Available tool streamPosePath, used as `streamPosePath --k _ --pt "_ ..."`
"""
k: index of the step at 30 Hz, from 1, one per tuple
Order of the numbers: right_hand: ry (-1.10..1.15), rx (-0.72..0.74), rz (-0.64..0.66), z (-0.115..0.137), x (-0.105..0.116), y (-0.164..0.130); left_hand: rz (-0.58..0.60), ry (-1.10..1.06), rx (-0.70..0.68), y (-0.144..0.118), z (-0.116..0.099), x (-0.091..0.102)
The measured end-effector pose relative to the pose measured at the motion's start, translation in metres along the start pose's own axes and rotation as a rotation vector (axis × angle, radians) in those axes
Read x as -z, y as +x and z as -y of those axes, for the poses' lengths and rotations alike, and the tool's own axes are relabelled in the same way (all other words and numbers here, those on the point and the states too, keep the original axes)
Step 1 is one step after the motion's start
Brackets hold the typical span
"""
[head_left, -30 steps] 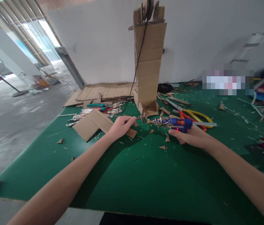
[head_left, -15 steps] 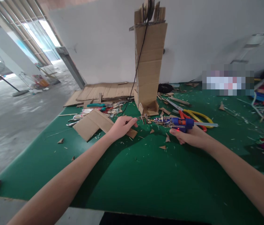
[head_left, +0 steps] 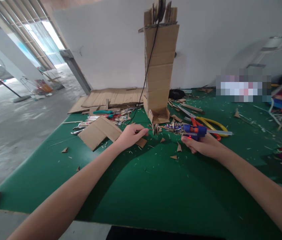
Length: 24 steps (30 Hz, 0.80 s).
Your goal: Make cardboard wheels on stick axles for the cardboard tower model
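Note:
A blue glue gun (head_left: 194,130) is gripped in my right hand (head_left: 202,145), with a red light glowing near the fingers. A clear glue stick (head_left: 219,132) juts out of its back, and its front is crusted with messy scraps. The nozzle points left toward my left hand (head_left: 132,135), whose fingers are pinched together around a thin piece mostly hidden by them. Just past those fingertips, a small brown scrap (head_left: 155,129) sits by the nozzle; whether the two touch I cannot tell. Beneath the left hand lies a cardboard strip (head_left: 141,142).
A tall cardboard column (head_left: 159,70) with a black cord stands behind my hands. Scissors (head_left: 187,110) and yellow-handled pliers (head_left: 213,123) lie beyond the glue gun. Bent cardboard (head_left: 93,133) and teal-handled pliers (head_left: 101,112) are at left. Scraps litter the green table (head_left: 153,190).
My left fingertips have shifted slightly right, closer to the nozzle. The glue gun stays almost in the same place.

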State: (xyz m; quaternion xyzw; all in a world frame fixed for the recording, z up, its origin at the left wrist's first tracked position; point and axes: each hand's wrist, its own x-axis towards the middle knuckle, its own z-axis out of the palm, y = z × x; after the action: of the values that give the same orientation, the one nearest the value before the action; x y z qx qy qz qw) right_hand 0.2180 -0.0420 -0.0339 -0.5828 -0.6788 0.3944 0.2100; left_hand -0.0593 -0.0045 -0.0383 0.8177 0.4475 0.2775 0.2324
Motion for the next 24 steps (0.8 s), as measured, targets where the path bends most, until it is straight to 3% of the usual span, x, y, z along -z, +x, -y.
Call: streamPosePath --k 6,24 --pt "0.09 0.038 -0.01 -0.0118 -0.003 0.0058 -0.009 0.017 -0.005 -0.0004 -0.0014 0.0006" --pt "0.005 0.016 0.012 -0.0112 -0.0008 0.0048 -0.026 -0.009 -0.014 0.0005 0.0018 -0.0004"
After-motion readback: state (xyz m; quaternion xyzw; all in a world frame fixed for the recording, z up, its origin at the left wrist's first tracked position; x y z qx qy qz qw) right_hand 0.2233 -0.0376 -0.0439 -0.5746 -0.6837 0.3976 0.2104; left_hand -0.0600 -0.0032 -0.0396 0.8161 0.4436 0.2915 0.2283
